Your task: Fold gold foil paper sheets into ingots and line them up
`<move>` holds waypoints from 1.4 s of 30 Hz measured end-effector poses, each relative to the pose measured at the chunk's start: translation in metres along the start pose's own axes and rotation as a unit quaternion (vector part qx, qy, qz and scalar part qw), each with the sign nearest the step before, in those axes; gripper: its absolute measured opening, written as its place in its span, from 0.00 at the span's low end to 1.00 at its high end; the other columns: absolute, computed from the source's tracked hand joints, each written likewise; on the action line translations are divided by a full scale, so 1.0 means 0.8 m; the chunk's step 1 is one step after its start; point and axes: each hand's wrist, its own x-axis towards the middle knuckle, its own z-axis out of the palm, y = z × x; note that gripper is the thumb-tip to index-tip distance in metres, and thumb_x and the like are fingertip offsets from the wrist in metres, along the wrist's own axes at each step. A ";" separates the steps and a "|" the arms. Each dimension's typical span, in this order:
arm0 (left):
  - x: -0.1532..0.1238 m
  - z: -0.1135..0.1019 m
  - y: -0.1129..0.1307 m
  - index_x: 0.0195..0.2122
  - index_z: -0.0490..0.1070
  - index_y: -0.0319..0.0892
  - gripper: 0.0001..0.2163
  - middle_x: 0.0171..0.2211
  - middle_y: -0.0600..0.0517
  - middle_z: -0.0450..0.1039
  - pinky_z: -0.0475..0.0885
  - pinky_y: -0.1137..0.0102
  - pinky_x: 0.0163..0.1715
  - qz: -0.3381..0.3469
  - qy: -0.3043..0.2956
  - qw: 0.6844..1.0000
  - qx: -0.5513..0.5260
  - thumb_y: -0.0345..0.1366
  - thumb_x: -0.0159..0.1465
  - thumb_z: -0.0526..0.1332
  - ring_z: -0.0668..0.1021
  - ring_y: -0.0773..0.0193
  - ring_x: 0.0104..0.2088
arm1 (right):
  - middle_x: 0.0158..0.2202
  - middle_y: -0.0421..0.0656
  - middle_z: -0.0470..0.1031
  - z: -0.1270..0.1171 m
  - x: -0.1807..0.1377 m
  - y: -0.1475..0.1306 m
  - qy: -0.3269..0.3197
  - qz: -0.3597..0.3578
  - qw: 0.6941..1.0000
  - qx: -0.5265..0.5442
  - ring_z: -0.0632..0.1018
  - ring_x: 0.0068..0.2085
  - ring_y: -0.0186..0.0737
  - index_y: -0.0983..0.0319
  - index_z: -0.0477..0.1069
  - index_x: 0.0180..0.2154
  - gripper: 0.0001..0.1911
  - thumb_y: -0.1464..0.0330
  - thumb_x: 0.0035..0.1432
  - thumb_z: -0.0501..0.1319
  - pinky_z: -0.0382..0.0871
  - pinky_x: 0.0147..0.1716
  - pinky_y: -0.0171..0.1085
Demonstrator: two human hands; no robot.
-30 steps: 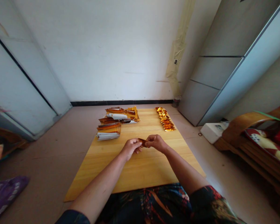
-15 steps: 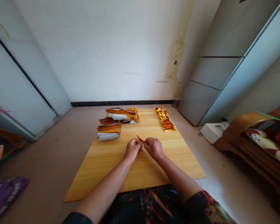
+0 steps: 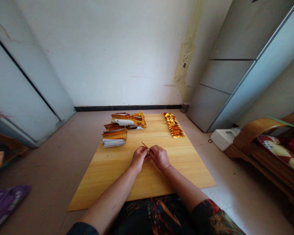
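Note:
My left hand (image 3: 139, 157) and my right hand (image 3: 159, 156) meet over the middle of a low wooden board (image 3: 107, 176), fingers pinched together. Between them they hold a small folded piece of gold foil paper (image 3: 145, 145), of which only a thin tip sticks up above the fingers. Stacks of gold foil sheets (image 3: 114, 135) lie at the board's far left. A row of finished folded gold pieces (image 3: 173, 126) runs along the far right.
The board lies on a tiled floor before a white wall. A grey cabinet (image 3: 225, 75) stands at the right, with a white box (image 3: 222, 137) and a wooden chair with a patterned cushion (image 3: 279, 143) beside it. A purple bag (image 3: 5, 202) lies at the lower left.
Both hands drew closer together and slightly toward me. The gold piece went from lying flat between them to standing as a thin tip above the pinched fingers.

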 end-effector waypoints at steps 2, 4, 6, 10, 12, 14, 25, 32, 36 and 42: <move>0.001 -0.002 0.000 0.26 0.64 0.40 0.17 0.21 0.57 0.70 0.69 0.75 0.23 -0.001 0.003 1.000 -0.007 0.43 0.43 0.70 0.73 0.69 0.23 | 0.28 0.42 0.74 -0.001 0.001 0.002 -0.012 0.003 0.998 0.055 0.72 0.30 0.34 0.61 0.72 0.27 0.08 0.71 0.58 0.57 0.60 0.31 0.31; 0.001 -0.004 0.001 0.26 0.65 0.39 0.17 0.22 0.56 0.71 0.70 0.74 0.23 0.000 0.007 1.000 -0.010 0.42 0.43 0.70 0.74 0.69 0.23 | 0.30 0.42 0.76 -0.004 0.002 0.007 -0.034 0.002 0.991 0.131 0.74 0.31 0.35 0.60 0.74 0.30 0.06 0.67 0.57 0.59 0.62 0.32 0.31; 0.001 -0.006 0.002 0.26 0.65 0.39 0.16 0.22 0.56 0.72 0.70 0.74 0.24 0.000 0.009 1.000 -0.016 0.41 0.44 0.70 0.74 0.69 0.24 | 0.32 0.43 0.77 -0.009 0.003 0.013 -0.063 0.014 0.977 0.205 0.75 0.33 0.36 0.60 0.75 0.33 0.07 0.64 0.55 0.62 0.64 0.33 0.32; 0.000 -0.007 0.005 0.26 0.65 0.39 0.16 0.23 0.55 0.73 0.72 0.74 0.26 -0.007 -0.004 1.000 -0.028 0.40 0.44 0.71 0.76 0.68 0.25 | 0.33 0.42 0.78 -0.017 0.005 0.026 -0.103 0.066 0.947 0.296 0.76 0.34 0.38 0.61 0.77 0.34 0.10 0.63 0.51 0.62 0.66 0.34 0.33; 0.000 -0.007 0.005 0.27 0.65 0.38 0.16 0.24 0.53 0.74 0.72 0.74 0.26 -0.014 -0.011 0.999 -0.027 0.40 0.44 0.71 0.77 0.67 0.26 | 0.32 0.41 0.78 -0.019 0.006 0.031 -0.115 0.085 0.937 0.319 0.76 0.34 0.38 0.61 0.77 0.33 0.10 0.64 0.50 0.63 0.67 0.34 0.33; 0.000 -0.009 0.005 0.27 0.65 0.38 0.16 0.25 0.52 0.75 0.72 0.74 0.25 -0.017 -0.015 1.000 -0.021 0.39 0.45 0.71 0.78 0.67 0.26 | 0.31 0.41 0.78 -0.018 0.007 0.034 -0.122 0.100 0.929 0.335 0.76 0.32 0.37 0.62 0.77 0.33 0.11 0.63 0.48 0.63 0.67 0.33 0.33; 0.001 -0.011 0.003 0.26 0.65 0.38 0.16 0.23 0.53 0.74 0.73 0.74 0.24 -0.009 -0.021 1.000 -0.008 0.40 0.45 0.70 0.77 0.67 0.25 | 0.28 0.39 0.77 -0.015 0.006 0.034 -0.121 0.089 0.935 0.321 0.74 0.30 0.34 0.62 0.77 0.32 0.09 0.66 0.47 0.62 0.66 0.31 0.31; 0.002 -0.015 0.003 0.26 0.66 0.38 0.15 0.23 0.52 0.74 0.72 0.73 0.25 -0.011 -0.016 1.000 -0.002 0.39 0.45 0.69 0.77 0.66 0.25 | 0.28 0.39 0.77 -0.018 0.008 0.032 -0.128 0.104 0.927 0.336 0.74 0.30 0.34 0.62 0.77 0.31 0.08 0.67 0.46 0.62 0.66 0.31 0.31; 0.002 -0.013 0.001 0.26 0.66 0.39 0.13 0.23 0.54 0.73 0.72 0.72 0.26 -0.002 -0.015 1.000 0.022 0.38 0.45 0.68 0.77 0.66 0.25 | 0.26 0.38 0.76 -0.015 0.007 0.029 -0.124 0.108 0.926 0.340 0.73 0.28 0.33 0.62 0.76 0.30 0.08 0.67 0.47 0.61 0.66 0.29 0.30; 0.002 -0.007 -0.003 0.26 0.67 0.39 0.13 0.22 0.55 0.71 0.71 0.73 0.26 0.026 0.012 0.998 0.055 0.38 0.44 0.68 0.74 0.68 0.24 | 0.24 0.37 0.75 -0.014 0.004 0.018 -0.102 0.092 0.949 0.286 0.72 0.27 0.32 0.62 0.75 0.27 0.07 0.69 0.48 0.59 0.63 0.28 0.29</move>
